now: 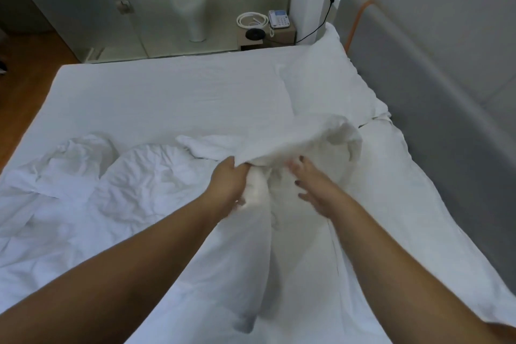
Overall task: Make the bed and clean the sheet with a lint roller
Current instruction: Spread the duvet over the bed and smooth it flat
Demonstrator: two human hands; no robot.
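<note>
White bed [167, 98] fills the room's middle, its flat sheet [156, 92] smooth across the far half. Rumpled duvet [83, 193] is bunched on the near side, one edge lifted in front of the person. A pillow [321, 84] lies at the right end against the grey headboard [418, 86]. Bedside table [268, 35] beyond carries a phone [277, 18] and a coiled cable [251, 19]. Left hand [230, 186] grips a bunched fold of the duvet, fingers curled around it. Right hand [312, 190] is beside it, fingers spread and straight, blurred, grasping nothing. No lint roller visible.
</note>
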